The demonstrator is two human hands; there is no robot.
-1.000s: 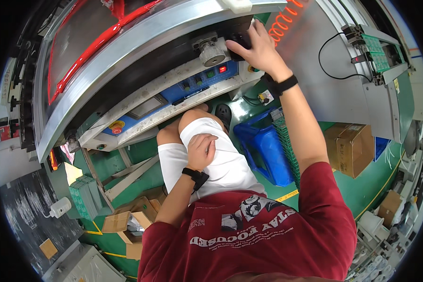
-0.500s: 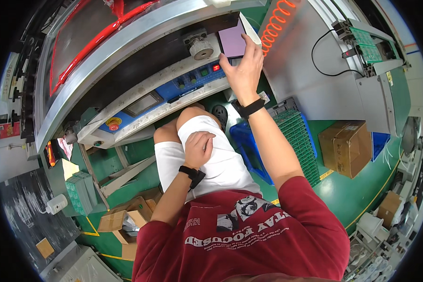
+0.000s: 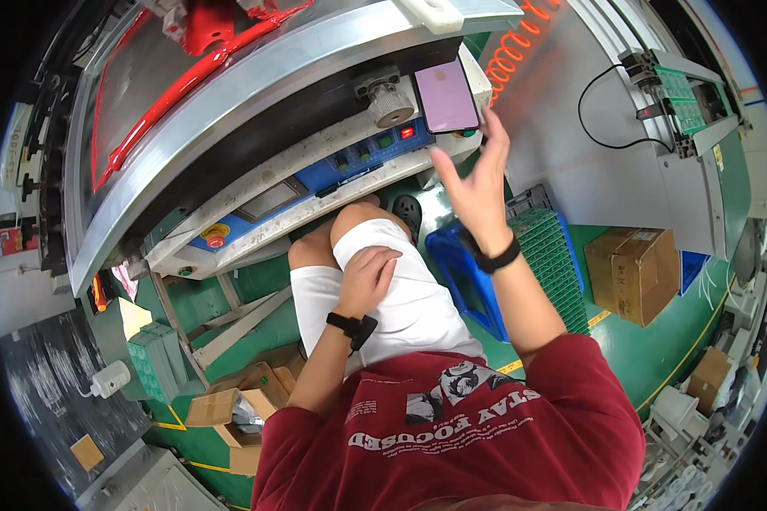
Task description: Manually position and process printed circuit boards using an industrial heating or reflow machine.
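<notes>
Fingers of the right hand (image 3: 482,200): apart from the thumb, holding nothing, beside the phone (image 3: 447,95).
Phone: right of the silver knob (image 3: 390,104), seemingly set down; what is left is not shown.
Left hand (image 3: 369,279): below the knob, on white shorts (image 3: 409,311), unclenched.

Phone (image 3: 446,100): I'm seeing it lying right of the knob (image 3: 390,104).
Left hand (image 3: 370,279): resting on the shorts (image 3: 413,298).
Carton (image 3: 632,277): standing right of the crate (image 3: 473,291).

Fisheye view from the wearer's head, facing down. Maroon short-sleeved shirt (image 3: 452,434) sits near; curved silver metal frame (image 3: 247,89), far left.
</notes>
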